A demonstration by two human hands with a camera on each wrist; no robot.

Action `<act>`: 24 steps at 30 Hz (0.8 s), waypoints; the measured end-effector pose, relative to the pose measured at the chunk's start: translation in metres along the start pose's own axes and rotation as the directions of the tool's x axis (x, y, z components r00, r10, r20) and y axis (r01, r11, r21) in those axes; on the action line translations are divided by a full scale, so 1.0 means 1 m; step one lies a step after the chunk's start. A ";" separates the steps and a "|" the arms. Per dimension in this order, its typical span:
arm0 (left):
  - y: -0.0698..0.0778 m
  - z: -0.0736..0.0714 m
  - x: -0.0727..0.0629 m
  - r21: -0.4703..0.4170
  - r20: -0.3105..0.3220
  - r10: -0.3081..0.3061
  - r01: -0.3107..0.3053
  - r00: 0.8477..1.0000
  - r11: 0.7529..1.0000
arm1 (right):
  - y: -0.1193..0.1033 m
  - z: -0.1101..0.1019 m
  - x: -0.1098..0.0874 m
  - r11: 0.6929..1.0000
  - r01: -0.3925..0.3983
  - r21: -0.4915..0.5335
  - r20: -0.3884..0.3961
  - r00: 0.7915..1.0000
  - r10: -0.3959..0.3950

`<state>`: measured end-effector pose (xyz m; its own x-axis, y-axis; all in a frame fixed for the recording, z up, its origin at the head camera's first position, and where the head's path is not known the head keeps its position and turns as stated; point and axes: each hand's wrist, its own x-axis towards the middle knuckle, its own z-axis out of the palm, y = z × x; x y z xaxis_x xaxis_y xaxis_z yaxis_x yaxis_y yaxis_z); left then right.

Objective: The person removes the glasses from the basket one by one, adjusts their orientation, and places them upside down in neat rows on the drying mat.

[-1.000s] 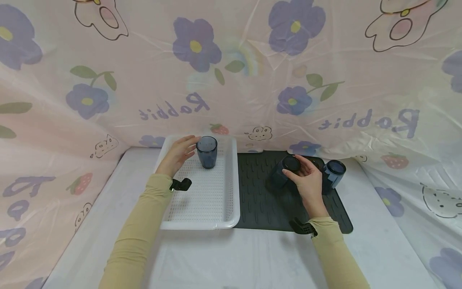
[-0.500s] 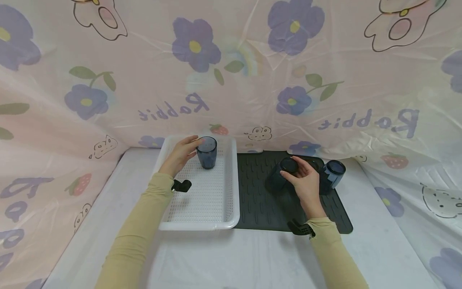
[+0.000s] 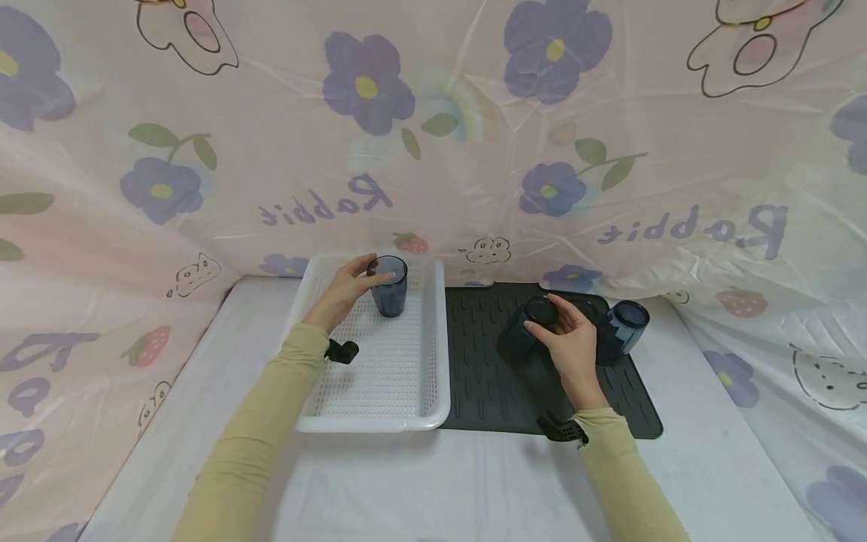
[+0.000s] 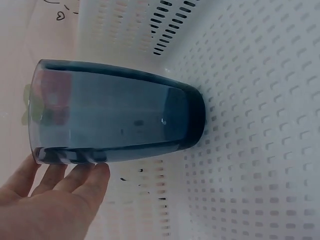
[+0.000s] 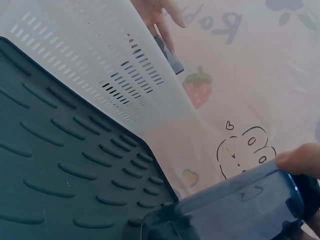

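A blue drinking glass [image 3: 389, 297] stands upright in the white perforated basket [image 3: 443, 391]. My left hand [image 3: 342, 293] is at its left side near the rim, with the thumb across the front. In the left wrist view the left fingers [image 4: 97, 182] touch the side of the glass without wrapping it. Over the dark mat [image 3: 481, 376], my right hand [image 3: 569, 342] grips an upside-down blue glass [image 3: 521, 335] near its base, thumb [image 5: 300, 159] on one side. Whether its mouth touches the mat is hard to tell.
Another upside-down blue glass [image 3: 625, 327] stands on the mat's right, beside my right hand. A dark round shape behind the right fingers is mostly hidden. A patterned curtain [image 3: 460, 196] rises behind the white table [image 3: 474, 489]; the basket sits against the mat's left edge.
My left hand has moved right to the upright glass, its thumb now in front of the rim. My right hand and its glass have shifted slightly left.
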<state>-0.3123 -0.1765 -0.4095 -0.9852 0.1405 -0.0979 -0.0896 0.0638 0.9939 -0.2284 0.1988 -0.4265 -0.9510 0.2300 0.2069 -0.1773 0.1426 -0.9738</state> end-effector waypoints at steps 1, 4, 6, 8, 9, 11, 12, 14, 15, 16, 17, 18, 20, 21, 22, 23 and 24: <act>-0.001 0.000 0.000 0.007 -0.004 0.000 0.000 1.000 1.000 | 0.001 0.000 0.000 1.000 0.001 0.001 0.000 1.000 -0.001; -0.003 -0.001 0.001 0.024 -0.008 0.007 -0.007 1.000 1.000 | 0.003 0.002 0.001 1.000 0.006 0.001 0.002 1.000 -0.006; -0.003 -0.001 0.001 0.032 0.002 0.010 -0.010 1.000 0.999 | 0.005 0.002 0.002 1.000 0.009 -0.010 0.001 1.000 -0.009; -0.004 -0.001 0.001 0.038 0.014 0.014 -0.014 1.000 0.999 | 0.008 0.002 0.002 1.000 0.016 -0.018 0.002 1.000 -0.016; -0.004 -0.001 0.001 0.041 0.019 0.014 -0.015 1.000 0.999 | 0.009 0.002 0.002 1.000 0.019 -0.023 0.001 1.000 -0.019; -0.004 -0.001 0.001 0.059 0.030 0.016 -0.018 0.999 0.998 | 0.011 0.003 0.001 0.999 0.025 -0.029 0.000 1.000 -0.025; -0.004 -0.002 0.001 0.067 0.033 0.016 -0.019 0.999 0.998 | 0.012 0.003 0.001 0.999 0.027 -0.033 0.000 1.000 -0.028; -0.004 -0.001 0.000 0.083 0.031 0.018 -0.020 0.999 0.996 | 0.013 0.003 0.001 0.999 0.031 -0.036 -0.001 1.000 -0.031; -0.004 -0.001 0.000 0.090 0.031 0.021 -0.024 0.999 0.996 | 0.014 0.003 0.001 0.999 0.033 -0.039 -0.001 0.999 -0.033; -0.004 -0.001 0.000 0.097 0.031 0.024 -0.027 0.999 0.995 | 0.015 0.004 0.001 0.999 0.034 -0.041 -0.001 0.999 -0.034; -0.004 -0.001 0.000 0.101 0.029 0.028 -0.031 0.999 0.994 | 0.016 0.004 0.002 0.998 0.035 -0.044 -0.001 0.999 -0.035; -0.005 -0.001 0.000 0.100 0.028 0.032 -0.034 0.999 0.994 | 0.016 0.004 0.002 0.998 0.036 -0.047 -0.001 0.999 -0.036; -0.005 -0.001 0.001 0.098 0.026 0.040 -0.042 0.999 0.994 | 0.017 0.004 0.002 0.998 0.035 -0.049 -0.002 0.999 -0.035; -0.006 -0.001 0.002 0.098 0.025 0.043 -0.045 0.999 0.994 | 0.018 0.005 0.003 0.998 0.034 -0.052 -0.001 0.999 -0.034; -0.006 -0.001 0.002 0.097 0.022 0.044 -0.046 0.999 0.994 | 0.018 0.005 0.003 0.998 0.031 -0.054 0.000 1.000 -0.032; -0.007 -0.001 0.003 0.096 0.017 0.045 -0.046 0.999 0.994 | 0.018 0.005 0.003 0.998 0.029 -0.057 0.001 1.000 -0.029; -0.007 -0.001 0.003 0.099 0.014 0.046 -0.047 0.999 0.994 | 0.018 0.005 0.003 0.998 0.025 -0.061 0.004 1.000 -0.025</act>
<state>-0.3148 -0.1780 -0.4171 -0.9861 0.1574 -0.0527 -0.0281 0.1544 0.9876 -0.2362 0.1969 -0.4443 -0.9473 0.2222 0.2309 -0.1858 0.2065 -0.9606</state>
